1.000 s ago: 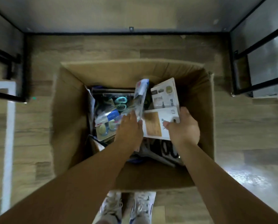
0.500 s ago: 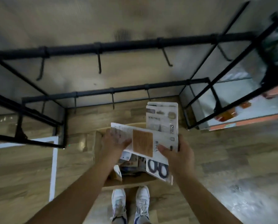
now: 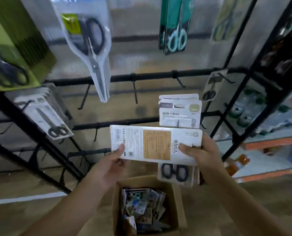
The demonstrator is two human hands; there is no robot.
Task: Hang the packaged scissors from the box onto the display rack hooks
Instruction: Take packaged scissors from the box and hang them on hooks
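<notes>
Transfer stage, packages lifted clear of the box [image 3: 148, 205] on the floor. Left hand [image 3: 111, 165] pinches the left end of a white scissors package [image 3: 156, 143] held sideways; right hand [image 3: 202, 153] grips its right end together with further upright packages [image 3: 179, 114] behind. Next move, by judgement: turn one package upright and thread its hang-hole onto a free hook [image 3: 135, 90] of the display rack [image 3: 159, 76].
</notes>
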